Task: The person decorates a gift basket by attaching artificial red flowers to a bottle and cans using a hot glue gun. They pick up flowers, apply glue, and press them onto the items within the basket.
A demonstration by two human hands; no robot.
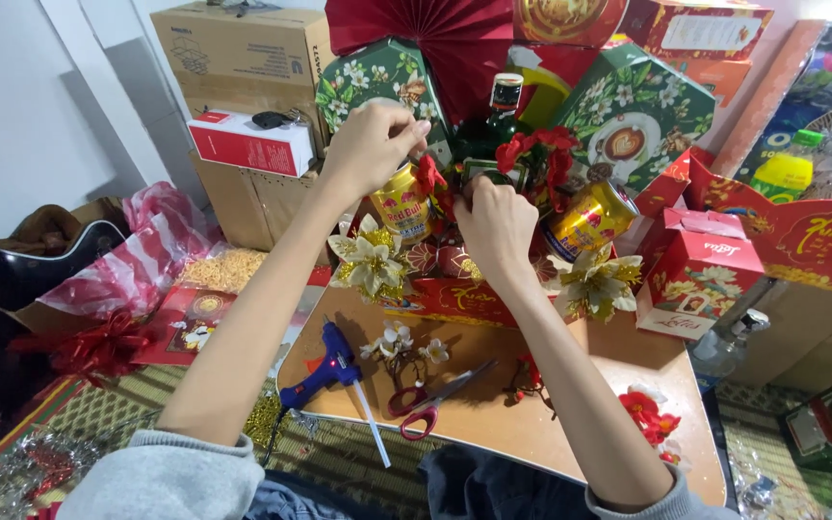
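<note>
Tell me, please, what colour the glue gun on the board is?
Blue, with a white glue stick; the glue gun shows in the head view.

Left hand (370, 144) raised at the gift basket (455, 299), fingertips pinched on a red artificial flower (429, 176) beside a gold drink can (401, 202). Right hand (496, 228) pressed into the basket centre, fingers curled; what it grips is hidden. A dark glass bottle (504, 108) stands upright behind both hands, and a second gold can (590, 220) lies tilted to the right. On the wooden surface (570, 385): a blue glue gun (327, 374), red-handled scissors (432, 402), and a white flower sprig (399, 344) between them.
</note>
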